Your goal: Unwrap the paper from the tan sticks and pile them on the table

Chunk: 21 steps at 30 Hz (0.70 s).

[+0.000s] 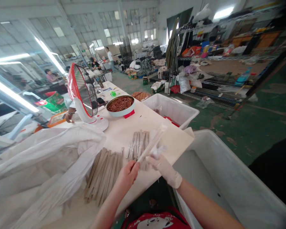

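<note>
Sleeved chopsticks (152, 144) grasped in left hand (129, 174), beside gloved right hand (164, 170).

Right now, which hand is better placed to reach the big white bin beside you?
Probably the right: the gloved right hand sits just beside the white bin, while the bare left hand is farther from it, on the other side, gripping the plastic sleeve.
</note>
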### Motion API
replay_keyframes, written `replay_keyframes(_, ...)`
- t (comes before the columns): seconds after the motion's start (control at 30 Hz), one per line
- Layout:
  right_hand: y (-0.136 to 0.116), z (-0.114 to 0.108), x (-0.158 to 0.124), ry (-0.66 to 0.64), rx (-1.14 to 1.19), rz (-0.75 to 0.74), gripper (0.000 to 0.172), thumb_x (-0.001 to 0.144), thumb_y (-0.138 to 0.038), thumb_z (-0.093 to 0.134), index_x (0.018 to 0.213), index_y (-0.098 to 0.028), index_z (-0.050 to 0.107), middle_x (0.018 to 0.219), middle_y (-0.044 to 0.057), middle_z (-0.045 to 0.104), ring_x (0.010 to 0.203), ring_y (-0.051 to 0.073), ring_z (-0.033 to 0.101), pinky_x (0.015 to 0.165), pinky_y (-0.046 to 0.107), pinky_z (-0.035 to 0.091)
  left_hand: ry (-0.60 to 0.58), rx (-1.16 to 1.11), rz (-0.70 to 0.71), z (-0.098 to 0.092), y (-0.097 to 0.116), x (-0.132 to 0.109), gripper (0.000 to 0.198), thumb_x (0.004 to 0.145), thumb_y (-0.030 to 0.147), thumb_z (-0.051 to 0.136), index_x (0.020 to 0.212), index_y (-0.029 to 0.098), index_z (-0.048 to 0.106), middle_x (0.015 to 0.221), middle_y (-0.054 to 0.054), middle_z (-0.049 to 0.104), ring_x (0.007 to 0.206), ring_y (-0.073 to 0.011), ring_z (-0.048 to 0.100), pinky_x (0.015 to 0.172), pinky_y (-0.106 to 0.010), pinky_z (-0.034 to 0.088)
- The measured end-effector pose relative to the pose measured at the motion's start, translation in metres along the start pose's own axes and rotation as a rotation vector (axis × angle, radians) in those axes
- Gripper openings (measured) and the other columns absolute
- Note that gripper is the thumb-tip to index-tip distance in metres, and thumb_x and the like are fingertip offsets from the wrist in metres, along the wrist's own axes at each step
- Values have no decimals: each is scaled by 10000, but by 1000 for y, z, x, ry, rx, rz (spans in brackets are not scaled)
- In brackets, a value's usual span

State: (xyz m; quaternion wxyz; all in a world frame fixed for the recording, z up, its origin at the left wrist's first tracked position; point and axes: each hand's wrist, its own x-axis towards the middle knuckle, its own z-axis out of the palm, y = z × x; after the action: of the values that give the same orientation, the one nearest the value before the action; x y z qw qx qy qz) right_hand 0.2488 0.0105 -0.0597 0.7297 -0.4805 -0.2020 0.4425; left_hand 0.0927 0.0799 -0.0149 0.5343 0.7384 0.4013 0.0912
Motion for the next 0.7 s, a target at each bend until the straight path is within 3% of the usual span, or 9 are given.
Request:
replay_keyframes(0.13, -6, 1, 9, 96, 209, 4, 325, 746, -507, 624, 763, -184, 660, 434, -85, 356, 386, 66, 276, 395, 227, 283, -30, -4, -29, 5, -9, 2, 354, 809, 527, 435, 677, 200, 471, 426, 88, 347, 366, -73, 297, 400, -211, 222)
replay_keyframes(0.23, 7, 10, 8, 76, 231, 88, 299, 687, -462, 700, 757, -176, 647, 514, -55, 476, 451, 81, 389, 447, 233, 340, 35, -32, 5, 13, -18, 10, 346, 832, 503, 406, 685, 197, 477, 441, 86, 344, 387, -74, 303, 422, -212, 228)
replay_keyframes(0.3, 15, 11, 6, 87, 208, 112, 321, 661, -482, 716, 674, -177, 615, 510, -48, 481, 451, 82, 388, 439, 236, 328, 19, -26, 10, 14, -26, 14, 347, 837, 495, 406, 689, 193, 491, 448, 83, 352, 400, -75, 313, 435, -213, 235)
replay_keyframes(0.4, 17, 4, 8, 115, 217, 113, 395, 697, -555, 652, 600, -182, 569, 411, -85, 324, 376, 56, 226, 379, 236, 216, -46, -12, -15, 14, -39, 14, 348, 831, 493, 415, 686, 188, 500, 449, 79, 365, 409, -79, 320, 438, -215, 238)
replay_keyframes(0.5, 22, 0, 13, 108, 209, 176, 377, 688, -541, 669, 658, -171, 601, 395, -102, 272, 366, 49, 167, 369, 239, 154, 0, -36, -30, 23, -50, 19, 333, 830, 464, 412, 647, 191, 465, 455, 78, 355, 423, -80, 327, 442, -210, 246)
replay_keyframes(0.6, 31, -9, 17, 108, 213, 230, 364, 699, -526, 672, 681, -167, 613, 396, -102, 277, 361, 47, 178, 370, 237, 153, 57, -45, -65, 34, -60, 44, 303, 847, 421, 387, 663, 193, 464, 460, 77, 365, 420, -84, 346, 441, -207, 279)
replay_keyframes(0.7, 28, -32, 28, 119, 306, 205, 309, 738, -479, 653, 801, -176, 653, 443, -91, 339, 366, 47, 224, 372, 223, 205, 138, 52, -153, 34, -69, 89, 292, 884, 332, 322, 686, 187, 480, 516, 51, 461, 433, -89, 415, 460, -206, 343)
